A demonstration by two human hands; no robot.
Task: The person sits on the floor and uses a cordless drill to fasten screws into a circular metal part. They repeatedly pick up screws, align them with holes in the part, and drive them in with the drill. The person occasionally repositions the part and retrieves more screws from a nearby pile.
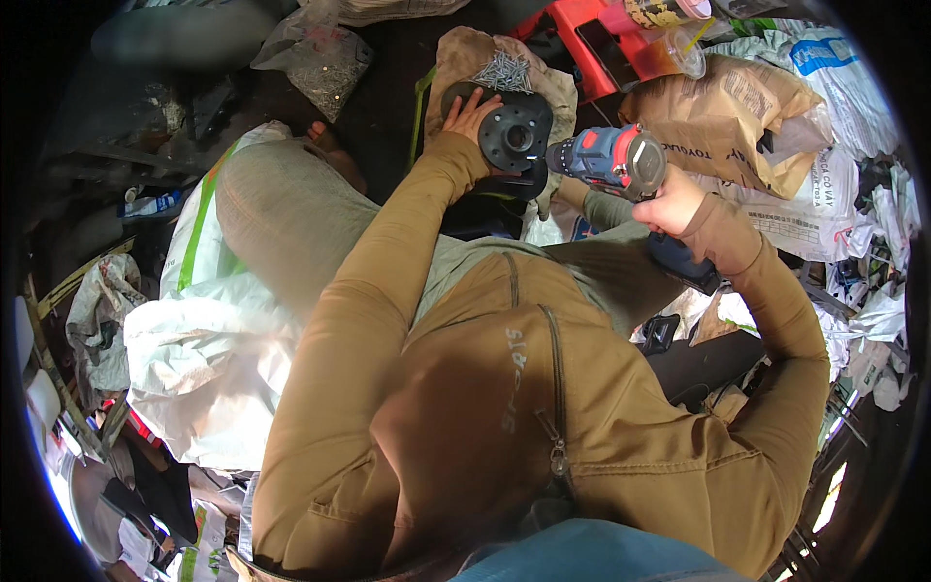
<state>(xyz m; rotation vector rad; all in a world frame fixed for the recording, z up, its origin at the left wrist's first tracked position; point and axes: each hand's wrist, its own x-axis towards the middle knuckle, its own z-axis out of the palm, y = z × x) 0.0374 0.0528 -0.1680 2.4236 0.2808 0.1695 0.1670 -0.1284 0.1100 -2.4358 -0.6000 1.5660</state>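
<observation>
1. The person's left hand [470,118] lies on a black round flanged part [509,141], its fingers slightly apart and laid flat across the left side; whether the thumb presses underneath cannot be told.
2. That part sits just right of the left fingertips, a raised ring at its centre and small holes about it, with a flat black plate [536,109] reaching out beneath it.
3. The person's right hand [674,204] has its fingers clamped around the handle of a blue and red cordless drill [606,160].
4. From the right fingers the drill points left, its front end just beside the flanged part's right edge; contact at the tip is too small to tell.
5. Just beyond the left fingers, a pile of silvery screws [502,72] lies on a tan cloth [456,50].
6. Beyond the right fingers is a brown paper bag [708,107]; a red plastic stool [582,44] stands farther left, between both hands' directions.
</observation>
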